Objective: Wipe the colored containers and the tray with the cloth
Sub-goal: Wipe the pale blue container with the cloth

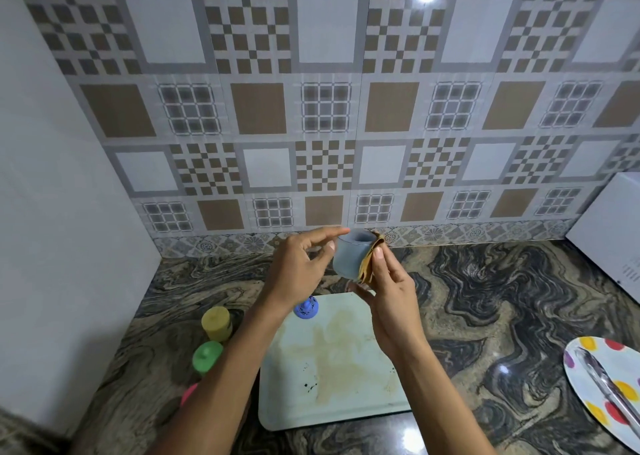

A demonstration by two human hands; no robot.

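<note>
Pale-blue plastic cup (349, 258), a smooth cylinder, is held mid-frame above the stained white tray (346, 409) on the swirled-marble desk (485, 298). The left grip (298, 267) holds it; the right grip (391, 291) pinches a crumpled tan cloth (367, 271) against its side.

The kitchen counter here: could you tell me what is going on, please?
A person holds a pale blue container up in the left hand and presses a brown cloth against its side with the right hand. Below, the stained tray lies on the counter with a blue lid on it. The yellow container, green container and pink container stand left of the tray.
</note>
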